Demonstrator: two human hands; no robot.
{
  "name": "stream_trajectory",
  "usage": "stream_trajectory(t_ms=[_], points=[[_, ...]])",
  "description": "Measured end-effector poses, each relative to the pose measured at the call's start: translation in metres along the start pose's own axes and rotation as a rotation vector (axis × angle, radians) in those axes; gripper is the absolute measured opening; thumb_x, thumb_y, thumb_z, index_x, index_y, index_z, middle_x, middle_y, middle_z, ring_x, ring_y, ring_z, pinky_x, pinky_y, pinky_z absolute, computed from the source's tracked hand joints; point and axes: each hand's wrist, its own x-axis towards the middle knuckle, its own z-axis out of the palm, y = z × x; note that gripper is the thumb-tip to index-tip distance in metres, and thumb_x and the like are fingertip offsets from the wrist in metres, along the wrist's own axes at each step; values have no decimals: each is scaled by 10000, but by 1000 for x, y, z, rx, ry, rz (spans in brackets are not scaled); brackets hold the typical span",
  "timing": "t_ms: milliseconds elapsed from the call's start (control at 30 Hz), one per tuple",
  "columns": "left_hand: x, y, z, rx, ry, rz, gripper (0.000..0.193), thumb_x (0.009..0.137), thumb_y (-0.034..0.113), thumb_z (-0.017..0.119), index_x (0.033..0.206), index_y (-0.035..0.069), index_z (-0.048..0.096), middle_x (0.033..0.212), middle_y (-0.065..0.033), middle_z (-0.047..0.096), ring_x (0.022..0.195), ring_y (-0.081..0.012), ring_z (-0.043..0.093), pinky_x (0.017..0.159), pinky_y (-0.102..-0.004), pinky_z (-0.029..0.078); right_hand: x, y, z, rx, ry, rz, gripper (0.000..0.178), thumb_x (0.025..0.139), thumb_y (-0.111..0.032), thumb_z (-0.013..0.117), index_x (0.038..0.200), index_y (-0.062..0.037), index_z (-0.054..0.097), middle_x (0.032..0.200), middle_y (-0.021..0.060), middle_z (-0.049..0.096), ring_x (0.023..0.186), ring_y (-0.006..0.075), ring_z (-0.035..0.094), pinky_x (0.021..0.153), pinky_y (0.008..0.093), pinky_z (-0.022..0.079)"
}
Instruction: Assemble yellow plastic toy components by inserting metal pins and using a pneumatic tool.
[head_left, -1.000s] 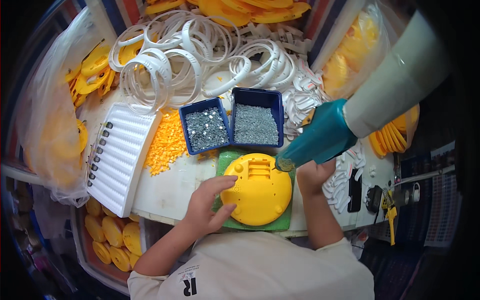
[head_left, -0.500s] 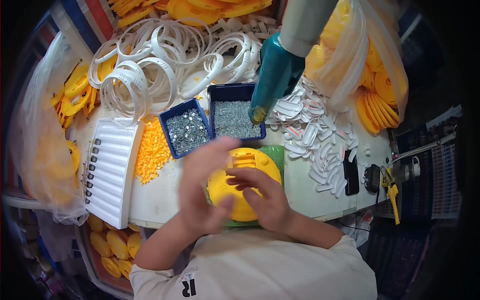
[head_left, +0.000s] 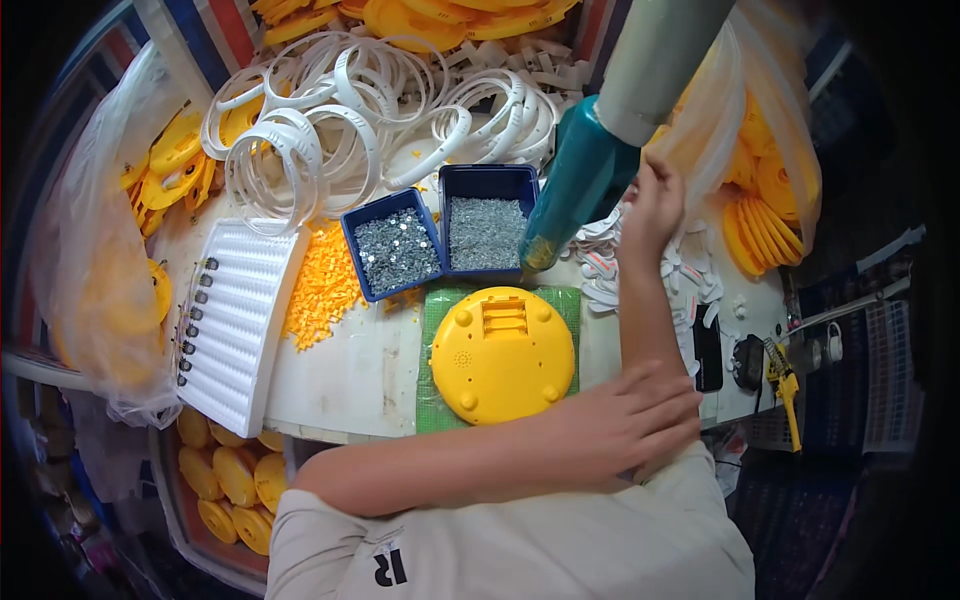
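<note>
A round yellow plastic housing (head_left: 490,375) lies on a green mat (head_left: 428,405) in front of me, its open rectangular compartment at the far side. Neither hand touches it. My left arm crosses in front of my body. My left hand (head_left: 655,415), its fingers stretched out, is at my right arm near the elbow. My right hand (head_left: 655,205) is raised at the far right, over the white plastic pieces (head_left: 690,290) and close behind the hanging teal tool (head_left: 575,170). Its fingers are loosely bent and apart, with nothing visible in them.
Two blue bins (head_left: 373,290) (head_left: 490,180) hold small metal parts. White rings (head_left: 290,150) and orange bits (head_left: 325,285) lie left of them, beside a white ribbed tray (head_left: 240,320). A plastic bag with yellow discs (head_left: 765,235) stands right, near a black phone-like object (head_left: 708,350).
Both hands have left the yellow housing. The right has gone far and right, while the left has crossed to my right arm. The view has shifted slightly.
</note>
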Motion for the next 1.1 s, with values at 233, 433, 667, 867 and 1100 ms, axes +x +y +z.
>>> stream_trajectory(t_ms=[233, 433, 667, 867, 1100], points=[[11, 15, 42, -277, -6, 40, 711, 884, 103, 643, 1549, -20, 422, 1522, -241, 527, 1463, -365, 470, 1249, -564, 298, 18, 19, 19, -222, -81, -239, 152, 1007, -54, 649, 1137, 21, 673, 975, 54, 711, 811, 106, 664, 756, 259, 548], [-43, 24, -23, -559, -161, -202, 666, 873, 73, 647, 1516, 16, 484, 1278, -196, 693, 1004, -388, 679, 868, -498, 527, 15, -19, -7, 56, 4, -251, 160, 1031, -55, 608, 1171, 17, 634, 964, 85, 695, 796, 126, 644, 720, 263, 534], [-128, -69, -147, -149, 1175, -548, 333, 949, -86, 525, 1265, 9, 566, 1107, -112, 667, 925, -166, 629, 864, -307, 536, -120, -127, -7, 229, -540, -686, 194, 1081, -183, 514, 1181, -28, 575, 1065, 138, 660, 871, 251, 626, 828, 402, 545], [-99, -182, -154, 250, 910, -767, 329, 927, -2, 590, 1254, 25, 614, 1132, -108, 678, 951, -186, 677, 811, -326, 541, -268, -130, 83, 352, -1346, -599, 607, 1049, -385, 605, 1476, 36, 511, 1367, 261, 617, 1281, 432, 604, 1087, 544, 492], [-100, -192, -133, 535, 599, -638, 327, 856, 29, 669, 1183, 36, 663, 1128, -171, 685, 1038, -350, 673, 926, -443, 530, -217, -153, 39, 396, -1976, 195, 521, 1037, -307, 623, 1430, 30, 571, 1163, 228, 724, 1045, 397, 714, 893, 431, 582]])
